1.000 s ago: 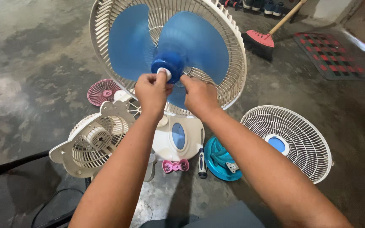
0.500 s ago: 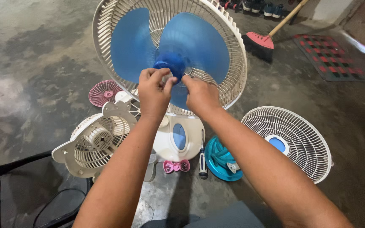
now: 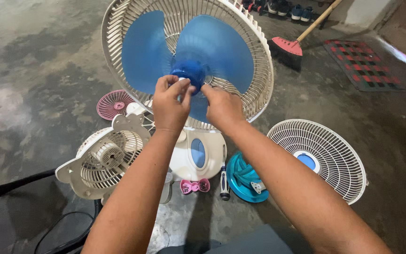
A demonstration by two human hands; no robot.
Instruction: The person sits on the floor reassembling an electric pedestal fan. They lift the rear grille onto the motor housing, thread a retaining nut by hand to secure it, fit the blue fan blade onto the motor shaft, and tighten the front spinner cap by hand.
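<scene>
The left hand (image 3: 171,104) now covers the white cap, fingers pinched on it at the blue fan blade's (image 3: 193,51) hub; the right hand (image 3: 222,107) steadies the blade, fingertips closed.

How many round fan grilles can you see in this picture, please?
4: the rear grille behind the blue blade, a loose white grille at right, a pink grille, and the small fan's grille at left.

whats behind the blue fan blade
Behind the translucent blue plastic fan blade stands the round cream rear grille, its ribs showing through. The motor behind the hub is covered.
</scene>
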